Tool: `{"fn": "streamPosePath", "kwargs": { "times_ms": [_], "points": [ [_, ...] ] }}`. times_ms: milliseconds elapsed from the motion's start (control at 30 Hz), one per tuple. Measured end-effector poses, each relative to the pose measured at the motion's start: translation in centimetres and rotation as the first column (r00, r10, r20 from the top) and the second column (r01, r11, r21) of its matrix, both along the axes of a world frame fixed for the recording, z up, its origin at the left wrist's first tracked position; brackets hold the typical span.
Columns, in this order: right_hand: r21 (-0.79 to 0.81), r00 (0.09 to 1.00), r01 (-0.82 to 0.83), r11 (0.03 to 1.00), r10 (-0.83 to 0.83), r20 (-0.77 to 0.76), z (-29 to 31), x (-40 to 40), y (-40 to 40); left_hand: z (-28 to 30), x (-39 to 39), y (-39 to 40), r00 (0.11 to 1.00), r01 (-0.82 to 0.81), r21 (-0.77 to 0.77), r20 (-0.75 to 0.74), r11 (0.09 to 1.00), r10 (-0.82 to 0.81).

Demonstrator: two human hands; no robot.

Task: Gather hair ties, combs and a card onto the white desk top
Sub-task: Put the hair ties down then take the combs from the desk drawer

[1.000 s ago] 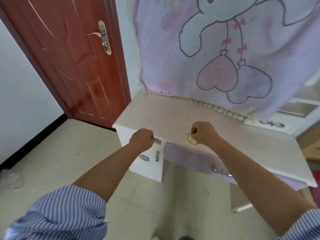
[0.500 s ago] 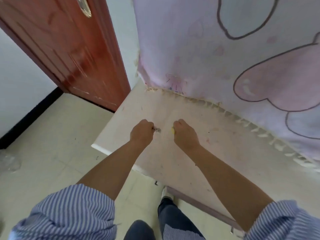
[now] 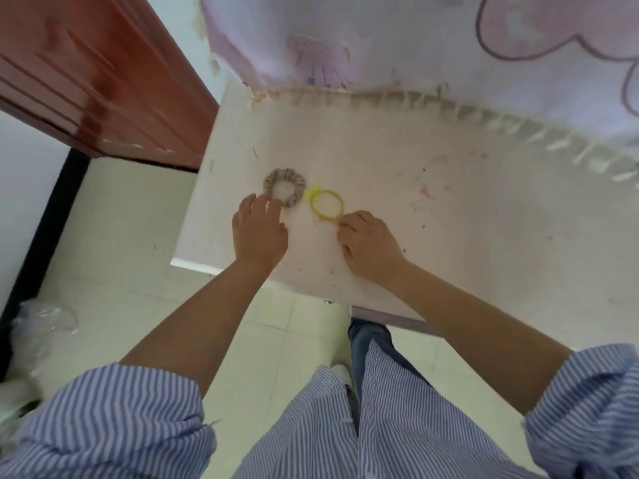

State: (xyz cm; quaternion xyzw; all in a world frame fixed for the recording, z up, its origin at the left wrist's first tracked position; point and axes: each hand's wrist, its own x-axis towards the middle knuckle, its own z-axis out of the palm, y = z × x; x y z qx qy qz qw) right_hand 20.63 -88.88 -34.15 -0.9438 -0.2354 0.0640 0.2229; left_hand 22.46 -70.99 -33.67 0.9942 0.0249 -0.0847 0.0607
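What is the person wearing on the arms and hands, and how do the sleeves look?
Both arms wear a shirt with thin blue and white stripes. The left sleeve and the right sleeve are pushed up near the elbows, so the forearms are bare. The left hand and the right hand show no gloves, rings or watch.

The person wears a shirt with fine blue and white vertical stripes; the left sleeve (image 3: 114,423) is pushed up in loose folds above the elbow, the right sleeve (image 3: 587,406) bunched the same way; both forearms are bare down to the left hand (image 3: 259,233) and right hand (image 3: 371,245), with no rings, watch or bands visible; the shirt front (image 3: 345,437) hangs open-edged and creased; beneath it show dark blue jeans (image 3: 371,344) and a white shoe toe (image 3: 340,369).
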Motion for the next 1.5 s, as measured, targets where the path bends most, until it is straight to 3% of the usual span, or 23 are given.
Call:
{"fn": "streamPosePath", "kwargs": {
  "times_ms": [133,233,333,467,567,633,767,867,967,1167,1367,1500],
  "points": [
    [-0.019,0.988,0.126,0.992,-0.127,-0.090,-0.2,-4.7,-2.6,0.3,-4.9,-1.2,0.994,0.106,-0.020,0.024,0.994,-0.106],
    [0.024,0.961,0.277,0.961,-0.278,0.018,-0.3,-10.6,-6.2,-0.2,-8.9,-4.3,0.951,0.308,-0.045,0.020,0.950,-0.308],
    [-0.023,0.895,0.433,0.901,-0.426,0.135,-1.3,-17.9,-10.9,-1.0,-12.9,-9.2,0.815,0.575,-0.086,0.146,0.814,-0.560],
    [-0.208,0.787,0.617,0.759,-0.604,0.130,-3.1,-24.9,-17.1,-2.7,-17.8,-15.8,0.694,0.718,-0.062,0.129,0.693,-0.708],
    [-0.411,0.773,0.587,0.697,-0.634,0.027,-5.4,-25.4,-20.6,-4.9,-20.5,-19.4,0.744,0.668,-0.034,0.073,0.744,-0.664],
    [-0.466,0.758,0.561,0.684,-0.651,-0.042,-6.6,-24.4,-21.7,-6.1,-21.2,-21.0,0.801,0.594,-0.034,0.116,0.804,-0.587],
    [-0.446,0.740,0.612,0.653,-0.672,0.032,-8.2,-22.9,-21.9,-7.4,-21.1,-22.9,0.794,0.534,0.059,0.310,0.844,-0.524],
    [-0.378,0.696,0.634,0.675,-0.711,-0.101,-8.5,-23.3,-22.6,-6.8,-20.9,-23.9,0.824,0.463,0.037,0.349,0.886,-0.445],
    [-0.349,0.728,0.636,0.688,-0.685,-0.023,-8.1,-25.9,-22.9,-5.7,-22.1,-24.0,0.815,0.511,0.014,0.309,0.860,-0.490],
    [-0.393,0.734,0.524,0.755,-0.635,-0.241,-9.0,-33.3,-21.8,-5.7,-28.5,-22.2,0.835,0.534,-0.088,0.209,0.841,-0.508],
    [-0.393,0.744,0.354,0.849,-0.510,-0.431,-8.2,-33.3,-22.8,-6.8,-30.1,-23.1,0.872,0.490,-0.086,0.039,0.868,-0.488],
    [-0.203,0.771,0.231,0.951,-0.307,-0.559,-4.9,-33.7,-24.7,-6.9,-29.3,-23.1,0.846,0.512,-0.117,-0.106,0.851,-0.523]
  ]
}}
